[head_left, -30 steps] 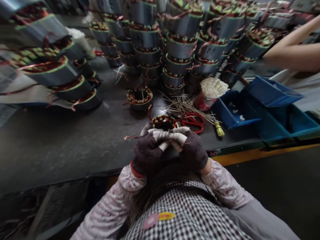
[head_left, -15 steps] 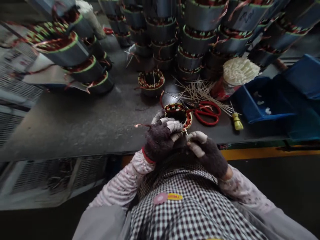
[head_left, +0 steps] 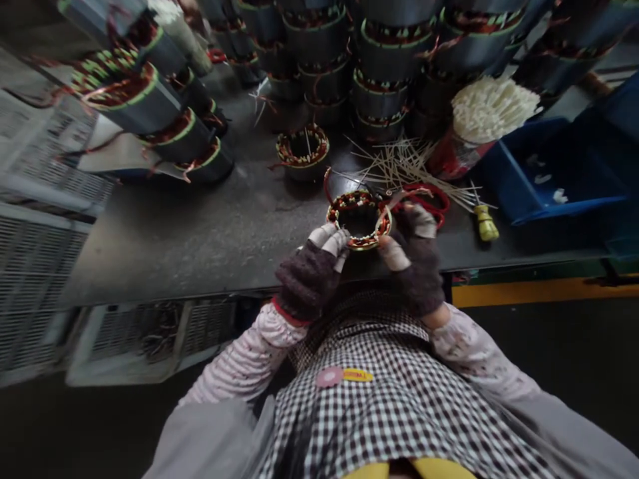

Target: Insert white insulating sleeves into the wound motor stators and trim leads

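A motor stator [head_left: 360, 243] with orange-brown windings and pale slot ends stands near the bench's front edge, its round opening facing up. My left hand [head_left: 309, 274], in a dark fingerless glove with white-wrapped fingertips, grips its front left rim. On the right side, my right hand [head_left: 418, 266] holds the stator with the thumb at the front rim and the fingers farther back, partly hidden. A pale lead [head_left: 399, 198] arches from the right rim. Red-handled scissors [head_left: 435, 197] lie right behind my right fingers, partly covered.
Behind stands another wound stator [head_left: 302, 148]. Stacked stators [head_left: 382, 63] fill the back, with more [head_left: 134, 100] at left. Loose thin ties [head_left: 407, 163], a red tub of white sticks [head_left: 462, 150], a yellow-handled tool [head_left: 485, 223] and a blue bin [head_left: 544, 206] are at right.
My right hand has moved from the front of the stator up to its right side. My left hand has drawn back from over the opening to the front left rim.
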